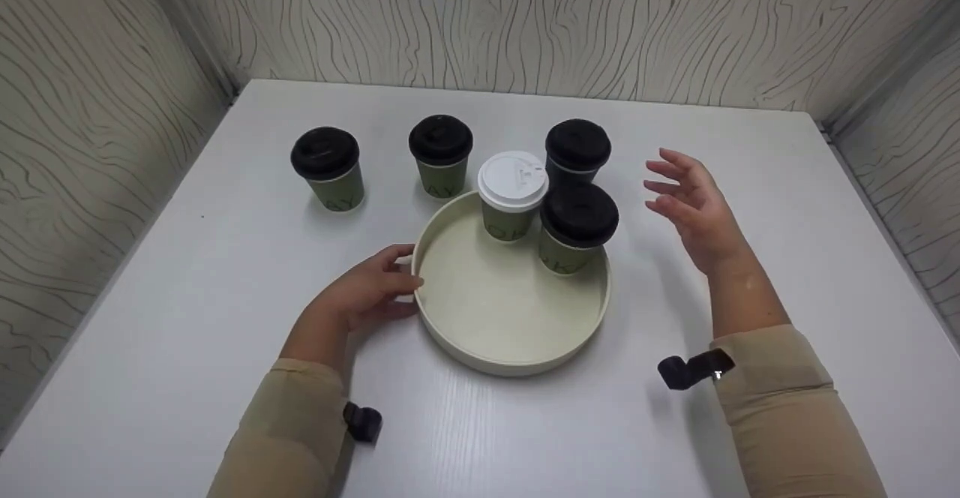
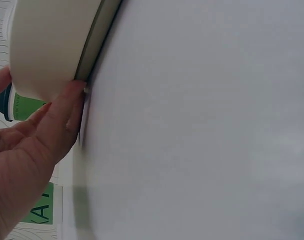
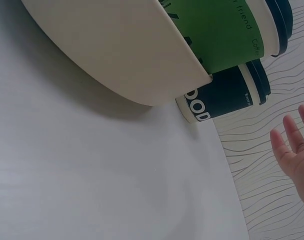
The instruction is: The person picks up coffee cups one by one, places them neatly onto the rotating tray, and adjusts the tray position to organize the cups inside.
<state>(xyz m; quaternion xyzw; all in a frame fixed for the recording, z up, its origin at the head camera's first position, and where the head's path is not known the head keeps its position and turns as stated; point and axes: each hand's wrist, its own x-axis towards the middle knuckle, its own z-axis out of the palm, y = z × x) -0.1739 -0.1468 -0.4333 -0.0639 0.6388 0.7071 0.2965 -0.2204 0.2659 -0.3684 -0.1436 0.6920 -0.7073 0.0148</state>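
My left hand (image 1: 371,288) grips the left rim of a round cream tray (image 1: 510,365); in the left wrist view its thumb is over the rim and its fingers are at the underside. Two green paper cups stand in the tray's far right part: a white-lidded cup (image 1: 508,222) and a black-lidded cup (image 1: 564,254). To the right of the tray, my right hand (image 1: 694,209) is held above the table with fingers spread and nothing in it. A dark cup (image 1: 577,149) with a black lid is just behind the tray, nearest that hand.
Two more green cups with black lids stand on the white table (image 1: 202,318), one far left cup (image 1: 330,168) and one middle cup (image 1: 442,157) close behind the tray's rim. A wood-grain patterned wall (image 1: 487,25) borders the table's back edge.
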